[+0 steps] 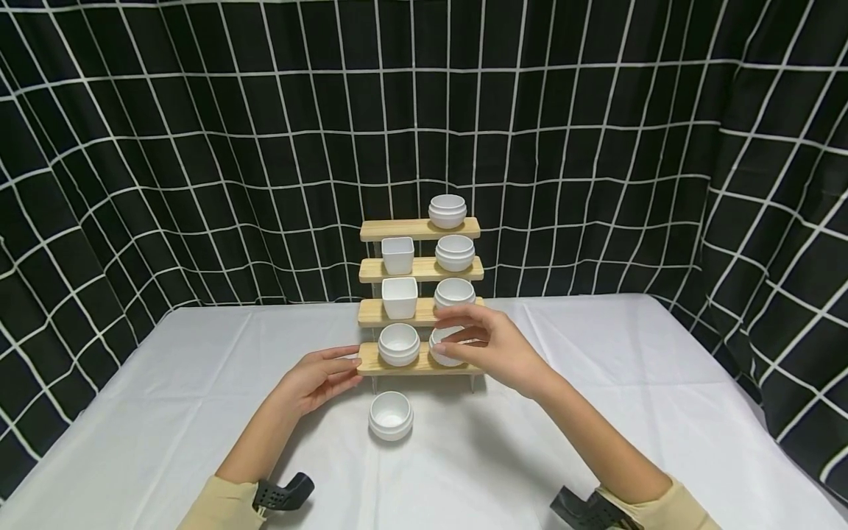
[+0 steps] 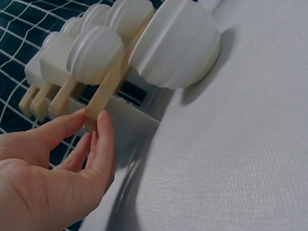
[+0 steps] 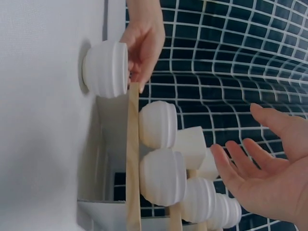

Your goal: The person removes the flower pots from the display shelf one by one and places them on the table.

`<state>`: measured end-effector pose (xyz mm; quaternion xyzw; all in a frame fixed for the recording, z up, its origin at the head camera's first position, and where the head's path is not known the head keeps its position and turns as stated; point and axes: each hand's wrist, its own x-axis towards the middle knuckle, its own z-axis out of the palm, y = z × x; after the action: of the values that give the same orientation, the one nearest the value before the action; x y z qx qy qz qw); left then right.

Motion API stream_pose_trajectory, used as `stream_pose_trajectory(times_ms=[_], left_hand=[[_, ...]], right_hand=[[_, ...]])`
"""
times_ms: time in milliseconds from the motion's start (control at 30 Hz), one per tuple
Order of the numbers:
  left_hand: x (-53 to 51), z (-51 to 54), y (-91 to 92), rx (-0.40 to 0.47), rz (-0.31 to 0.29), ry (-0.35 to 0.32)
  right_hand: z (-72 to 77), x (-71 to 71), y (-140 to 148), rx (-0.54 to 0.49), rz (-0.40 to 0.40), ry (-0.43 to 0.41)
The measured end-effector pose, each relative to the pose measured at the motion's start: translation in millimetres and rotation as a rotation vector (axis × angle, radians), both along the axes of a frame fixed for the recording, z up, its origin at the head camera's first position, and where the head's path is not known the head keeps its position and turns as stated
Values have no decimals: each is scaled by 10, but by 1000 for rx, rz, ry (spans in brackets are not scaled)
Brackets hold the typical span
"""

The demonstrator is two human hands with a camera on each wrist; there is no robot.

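Note:
A tiered stand with wooden shelves [image 1: 424, 369] holds several small white bowls and cups. My left hand [image 1: 326, 377] pinches the left end of its lowest shelf between thumb and fingers; the left wrist view shows this shelf end [image 2: 98, 103] close up. Over the right side of that shelf hovers my right hand [image 1: 497, 346], fingers spread and loosely bent. It partly covers a round white bowl [image 1: 442, 358], and in the right wrist view it stands apart from the same bowl [image 3: 162, 177]. Another round bowl [image 1: 398, 346] sits left on this shelf.
On the white cloth [image 1: 218, 375] before the stand is a single round bowl [image 1: 391, 417]. Square cups [image 1: 400, 298] stand on the left of the two middle shelves, with round bowls [image 1: 454, 254] at right. A black gridded curtain [image 1: 298, 162] hangs behind.

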<state>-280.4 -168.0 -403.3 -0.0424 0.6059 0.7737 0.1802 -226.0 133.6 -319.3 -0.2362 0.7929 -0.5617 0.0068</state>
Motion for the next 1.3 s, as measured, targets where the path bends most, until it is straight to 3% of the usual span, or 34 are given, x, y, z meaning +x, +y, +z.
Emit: stream_pose_trajectory(times_ms=[700,1300], left_hand=[[-18,-11,-4,-14,9,8],[-10,-11,6,-18,12,7]], right_hand=[[87,-61,118,-35,-85,82],[230,-200,177,10,-144,107]])
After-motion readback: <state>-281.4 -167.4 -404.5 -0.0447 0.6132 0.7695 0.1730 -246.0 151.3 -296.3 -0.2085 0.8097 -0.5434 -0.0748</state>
